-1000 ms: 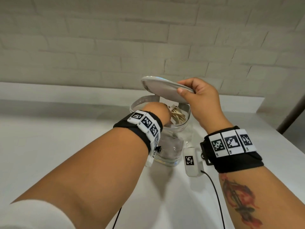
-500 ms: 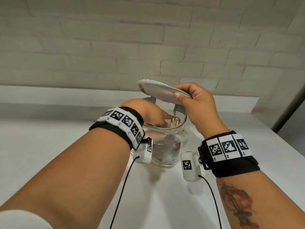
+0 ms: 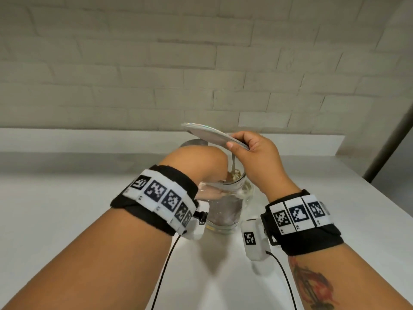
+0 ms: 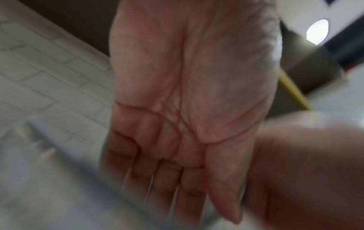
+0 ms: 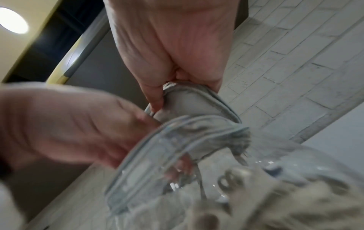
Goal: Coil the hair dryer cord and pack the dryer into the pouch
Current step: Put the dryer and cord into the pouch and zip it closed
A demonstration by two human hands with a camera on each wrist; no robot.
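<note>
The white surface [image 3: 67,209] runs back to a low ledge under a pale brick wall [image 3: 156,63]. The left forearm crosses it, carrying a black band [image 3: 161,195] with coded white tags and a small white camera on a black cable [image 3: 163,271].

The left grip [image 3: 196,162] reaches down into the mouth of a clear glass jar [image 3: 223,211]. In the left wrist view its fingers [image 4: 167,179] lie straight and close together, blurred; whether they touch anything cannot be told. The forearm and wrist cover the jar's left wall in the head view.

The jar stands upright on the surface between both wrists. Pale beige strands [image 3: 237,175] show near its rim, on the right side.

A round grey lid [image 3: 210,135] hangs tilted over the jar mouth, clear of the rim. The right grip [image 3: 261,157] pinches the lid's right edge between thumb and curled fingers. The right wrist carries a matching band [image 3: 299,213], and a tattoo [image 3: 312,287] marks that forearm. A dark post [image 3: 388,142] leans at the far right.

The location of the dryer, cord and pouch cannot be told from these views.
</note>
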